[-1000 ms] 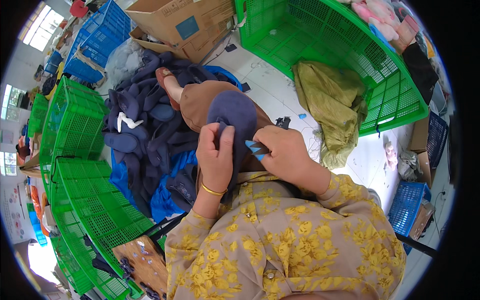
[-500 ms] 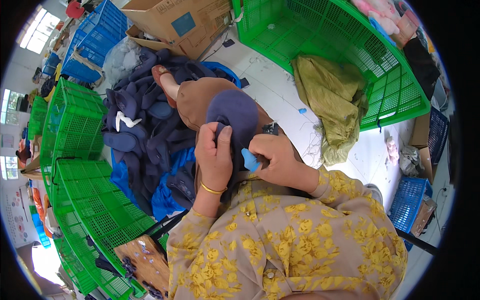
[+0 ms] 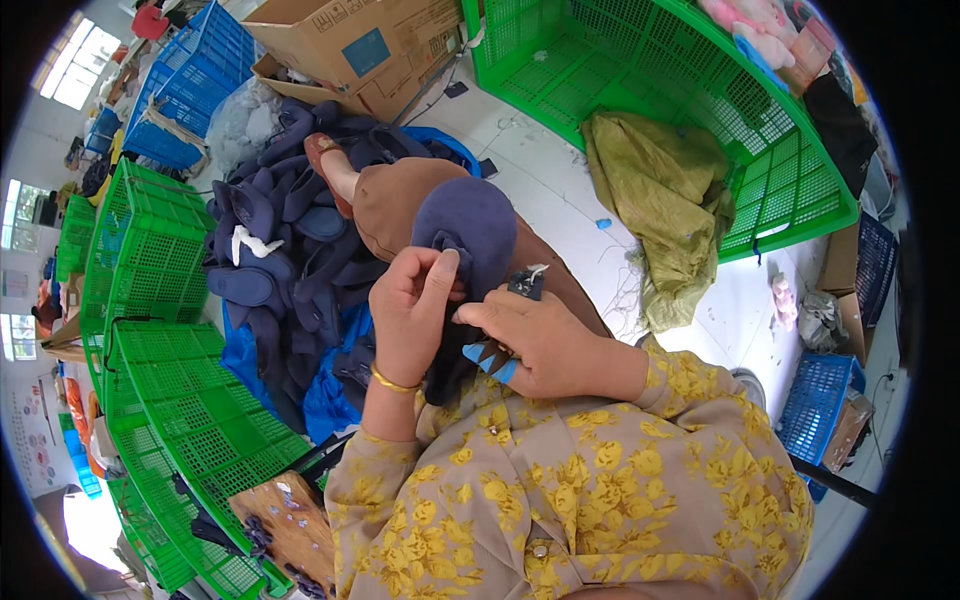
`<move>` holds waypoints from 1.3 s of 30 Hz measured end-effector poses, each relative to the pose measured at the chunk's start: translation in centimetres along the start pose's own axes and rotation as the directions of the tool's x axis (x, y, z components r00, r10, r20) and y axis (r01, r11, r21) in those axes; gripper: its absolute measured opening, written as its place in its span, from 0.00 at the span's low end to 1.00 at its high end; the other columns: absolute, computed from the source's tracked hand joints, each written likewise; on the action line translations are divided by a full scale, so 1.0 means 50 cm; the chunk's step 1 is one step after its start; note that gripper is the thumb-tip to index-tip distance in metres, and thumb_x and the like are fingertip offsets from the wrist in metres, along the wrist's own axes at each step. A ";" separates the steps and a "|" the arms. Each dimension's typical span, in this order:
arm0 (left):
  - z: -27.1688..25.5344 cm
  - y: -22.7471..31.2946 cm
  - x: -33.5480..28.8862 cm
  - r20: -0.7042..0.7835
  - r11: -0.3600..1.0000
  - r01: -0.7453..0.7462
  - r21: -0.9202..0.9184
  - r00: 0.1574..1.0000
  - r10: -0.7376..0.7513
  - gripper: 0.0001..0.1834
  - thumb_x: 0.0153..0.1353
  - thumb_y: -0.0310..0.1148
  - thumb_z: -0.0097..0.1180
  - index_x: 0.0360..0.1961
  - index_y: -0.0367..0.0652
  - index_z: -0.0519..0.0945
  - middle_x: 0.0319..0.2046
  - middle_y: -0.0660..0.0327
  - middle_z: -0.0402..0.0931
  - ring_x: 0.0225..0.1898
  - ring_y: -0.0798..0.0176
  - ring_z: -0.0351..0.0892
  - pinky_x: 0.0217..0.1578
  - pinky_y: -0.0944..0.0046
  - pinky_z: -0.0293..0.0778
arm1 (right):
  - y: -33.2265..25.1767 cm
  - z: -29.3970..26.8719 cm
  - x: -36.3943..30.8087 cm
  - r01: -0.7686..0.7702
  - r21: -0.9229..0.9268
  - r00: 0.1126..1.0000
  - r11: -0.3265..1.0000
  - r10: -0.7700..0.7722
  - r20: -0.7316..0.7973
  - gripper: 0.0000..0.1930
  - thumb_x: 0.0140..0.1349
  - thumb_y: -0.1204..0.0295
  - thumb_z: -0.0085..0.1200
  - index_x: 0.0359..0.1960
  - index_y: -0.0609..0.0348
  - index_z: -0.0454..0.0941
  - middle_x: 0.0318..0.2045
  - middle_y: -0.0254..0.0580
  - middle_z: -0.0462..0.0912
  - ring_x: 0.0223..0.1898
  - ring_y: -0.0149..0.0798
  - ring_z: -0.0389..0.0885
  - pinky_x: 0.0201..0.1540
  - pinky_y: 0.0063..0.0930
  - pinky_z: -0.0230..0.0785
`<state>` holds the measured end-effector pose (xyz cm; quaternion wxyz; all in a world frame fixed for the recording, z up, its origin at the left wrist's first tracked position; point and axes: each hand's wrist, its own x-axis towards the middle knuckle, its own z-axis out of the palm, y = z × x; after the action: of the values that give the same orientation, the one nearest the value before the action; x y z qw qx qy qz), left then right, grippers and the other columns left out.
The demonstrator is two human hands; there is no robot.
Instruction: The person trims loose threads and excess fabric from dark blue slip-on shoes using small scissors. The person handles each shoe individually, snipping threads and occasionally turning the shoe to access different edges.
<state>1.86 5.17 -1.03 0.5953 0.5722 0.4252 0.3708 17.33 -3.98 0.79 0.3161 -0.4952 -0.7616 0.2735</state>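
A round-ended navy felt-like slipper (image 3: 468, 215) lies over my brown-clad lap, and its narrower part hangs dark below my hands. My left hand (image 3: 410, 300), with a gold bangle at the wrist, pinches the slipper's edge between thumb and fingers. Just right of it, my right hand (image 3: 540, 340) is curled closed, blue wrapping (image 3: 490, 362) around its fingers. Something dark shows between those fingers, too hidden to name. A small dark patch with white fluff (image 3: 527, 281) sits at the right hand's knuckles.
A heap of navy slippers (image 3: 265, 290) lies on blue sheeting at left, beside green crates (image 3: 165, 400). Ahead stand a cardboard box (image 3: 350, 50) and a large green crate (image 3: 800, 190) with an olive sack (image 3: 650, 200). At lower left is a wooden board (image 3: 290, 530).
My left hand has shifted slightly left and still pinches the slipper. My right hand has turned and dropped a little, and the dark patch now sits lower and closer to its knuckles.
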 end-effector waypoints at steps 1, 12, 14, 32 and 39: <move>-0.006 0.012 -0.001 0.063 0.998 -0.021 0.054 0.998 0.017 0.06 0.59 0.27 0.62 0.31 0.36 0.78 0.28 0.66 0.74 0.26 0.76 0.73 0.27 0.75 0.69 | -0.001 0.005 0.000 0.011 -0.015 1.000 1.000 -0.011 0.000 0.24 0.51 0.74 0.57 0.53 0.55 0.67 0.38 0.40 0.75 0.35 0.47 0.77 0.34 0.42 0.70; -0.023 0.012 -0.006 0.151 0.948 -0.197 0.251 0.975 0.163 0.02 0.59 0.22 0.57 0.34 0.36 0.78 0.28 0.63 0.74 0.27 0.74 0.70 0.31 0.73 0.68 | 0.011 -0.028 0.003 -0.118 0.120 0.977 0.986 0.136 -0.163 0.24 0.48 0.88 0.48 0.50 0.57 0.67 0.40 0.48 0.78 0.40 0.51 0.79 0.38 0.39 0.73; -0.022 0.020 -0.011 0.156 0.940 -0.208 0.272 0.973 0.170 0.02 0.59 0.21 0.56 0.34 0.36 0.77 0.28 0.63 0.74 0.28 0.74 0.70 0.31 0.73 0.67 | 0.030 -0.033 0.015 -0.047 0.022 0.969 0.999 0.051 -0.243 0.23 0.46 0.87 0.52 0.47 0.57 0.70 0.39 0.44 0.77 0.36 0.49 0.79 0.35 0.37 0.72; -0.038 0.038 -0.005 0.239 0.912 -0.240 0.332 0.957 0.165 0.03 0.59 0.21 0.56 0.34 0.37 0.76 0.28 0.61 0.73 0.28 0.69 0.70 0.31 0.71 0.68 | 0.062 -0.081 0.069 0.374 -0.745 0.864 0.553 -0.500 0.063 0.15 0.52 0.76 0.54 0.44 0.57 0.75 0.39 0.37 0.71 0.32 0.36 0.75 0.30 0.26 0.70; -0.029 0.019 0.001 0.231 0.909 -0.281 0.309 0.949 0.215 0.03 0.60 0.20 0.55 0.34 0.37 0.75 0.28 0.60 0.73 0.27 0.67 0.70 0.31 0.70 0.68 | 0.074 -0.067 0.077 0.386 -0.642 0.888 0.663 -0.456 0.063 0.15 0.54 0.77 0.53 0.45 0.60 0.73 0.39 0.39 0.71 0.31 0.38 0.77 0.30 0.29 0.72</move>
<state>0.59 5.82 -0.05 0.4741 0.7482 0.3467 0.3086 20.80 1.27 1.11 0.2221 -0.3962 -0.8844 -0.1079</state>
